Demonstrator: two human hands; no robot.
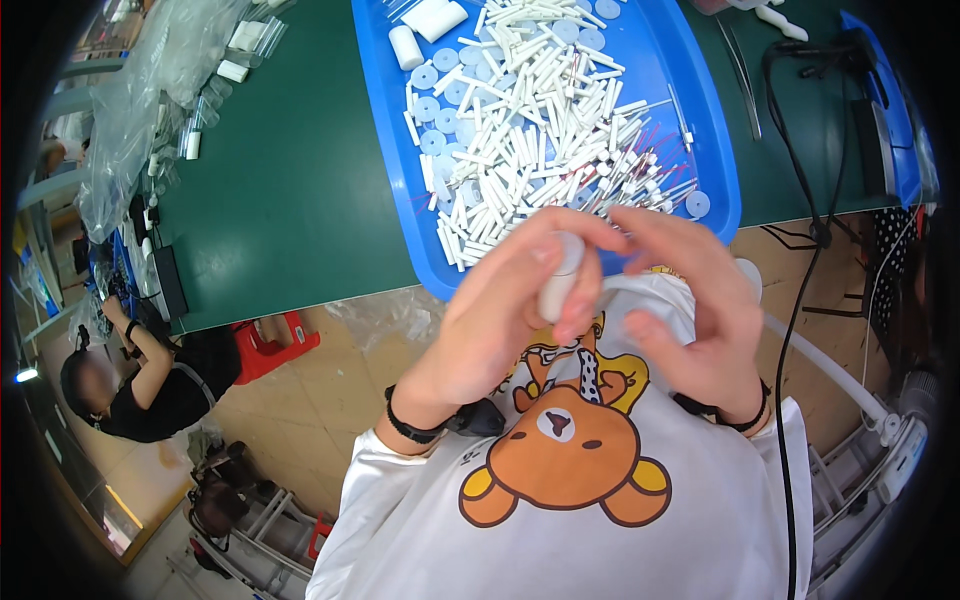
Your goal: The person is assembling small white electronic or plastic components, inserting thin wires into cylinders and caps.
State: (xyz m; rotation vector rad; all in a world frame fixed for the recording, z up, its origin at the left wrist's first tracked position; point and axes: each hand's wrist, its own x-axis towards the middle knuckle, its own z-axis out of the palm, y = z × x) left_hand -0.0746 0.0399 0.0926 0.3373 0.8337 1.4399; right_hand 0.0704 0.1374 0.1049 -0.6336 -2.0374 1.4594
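Note:
In front of my chest my left hand is closed round a short white cylinder. A translucent round disc sits at the cylinder's top end, by my thumb. Just to the right, my right hand is open, thumb and fingers apart, its fingertips close to the left hand's. Beyond both hands lies a blue tray. It holds a heap of thin white rods, several pale discs, thicker white cylinders and thin metal pins with red wires.
The tray stands on a green table. Plastic bags lie at its left, tweezers and a black cable at its right. A red stool and another person are at the left.

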